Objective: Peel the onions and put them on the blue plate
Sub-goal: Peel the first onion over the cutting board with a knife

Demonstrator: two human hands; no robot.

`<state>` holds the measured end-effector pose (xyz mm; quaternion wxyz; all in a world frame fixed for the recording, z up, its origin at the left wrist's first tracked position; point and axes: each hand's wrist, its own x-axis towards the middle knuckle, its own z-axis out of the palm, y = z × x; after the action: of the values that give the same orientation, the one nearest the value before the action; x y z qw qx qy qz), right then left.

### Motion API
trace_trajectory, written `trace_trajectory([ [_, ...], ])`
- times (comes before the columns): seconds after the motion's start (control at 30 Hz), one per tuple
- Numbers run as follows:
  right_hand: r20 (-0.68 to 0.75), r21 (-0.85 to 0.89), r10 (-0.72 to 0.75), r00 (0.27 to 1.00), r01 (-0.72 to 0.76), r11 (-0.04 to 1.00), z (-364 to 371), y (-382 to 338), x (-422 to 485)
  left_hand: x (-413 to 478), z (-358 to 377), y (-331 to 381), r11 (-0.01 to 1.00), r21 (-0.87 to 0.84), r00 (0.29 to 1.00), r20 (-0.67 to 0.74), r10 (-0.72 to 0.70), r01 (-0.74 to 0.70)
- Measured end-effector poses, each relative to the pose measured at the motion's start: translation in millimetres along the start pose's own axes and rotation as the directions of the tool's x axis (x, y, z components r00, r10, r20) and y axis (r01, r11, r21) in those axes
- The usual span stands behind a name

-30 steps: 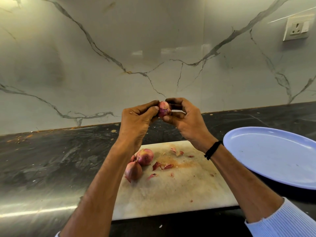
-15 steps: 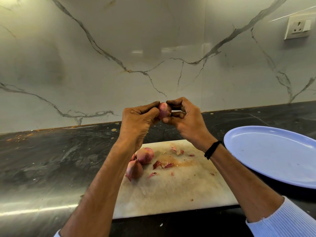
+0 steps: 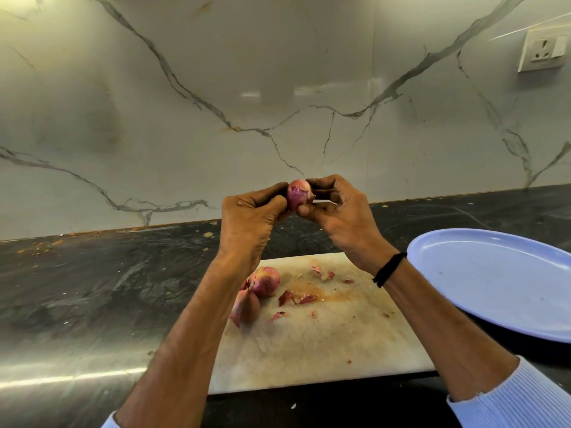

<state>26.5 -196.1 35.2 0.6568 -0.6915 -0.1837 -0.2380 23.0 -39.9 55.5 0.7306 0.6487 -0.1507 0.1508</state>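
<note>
A small purple onion (image 3: pixel 298 194) is held up in the air between both hands, above the far edge of the cutting board. My left hand (image 3: pixel 247 223) pinches it from the left with thumb and fingers. My right hand (image 3: pixel 336 214) pinches it from the right, thumb under it and fingers curled over it. Two more unpeeled onions lie on the white cutting board (image 3: pixel 309 344), one round (image 3: pixel 265 281) and one nearer (image 3: pixel 245 307), partly behind my left forearm. The blue plate (image 3: pixel 500 282) lies to the right with nothing on it.
Bits of red onion skin (image 3: pixel 293 299) lie scattered on the stained board. The board sits on a dark stone counter (image 3: pixel 92 288) against a marble wall. A wall socket (image 3: pixel 542 52) is at the upper right.
The hands and the onion stay in nearly the same place; the fingers have shifted slightly round the onion. Nothing on the board or plate has moved.
</note>
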Motion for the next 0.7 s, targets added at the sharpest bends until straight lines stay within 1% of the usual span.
trace_trajectory([
  [0.13,-0.046,0.003,0.014,0.999,-0.014,1.0,-1,1,1,1,2,2,0.995,-0.092,0.999,-0.012,-0.037,0.036],
  [0.27,-0.065,-0.002,0.016,0.998,-0.016,1.0,-1,1,2,-4,4,5,0.994,-0.102,0.999,0.029,-0.02,0.023],
  [0.43,-0.082,-0.158,-0.068,0.994,0.054,0.986,-1,6,4,-4,5,3,1.0,-0.014,1.0,-0.014,-0.002,0.002],
  [0.6,-0.038,-0.312,-0.186,0.982,0.165,0.936,-1,11,5,-5,5,2,1.0,0.03,0.999,-0.045,0.011,-0.01],
  [0.7,-0.024,-0.351,-0.217,0.976,0.195,0.916,-1,14,6,-5,6,3,0.997,0.077,0.997,-0.069,0.018,-0.013],
])
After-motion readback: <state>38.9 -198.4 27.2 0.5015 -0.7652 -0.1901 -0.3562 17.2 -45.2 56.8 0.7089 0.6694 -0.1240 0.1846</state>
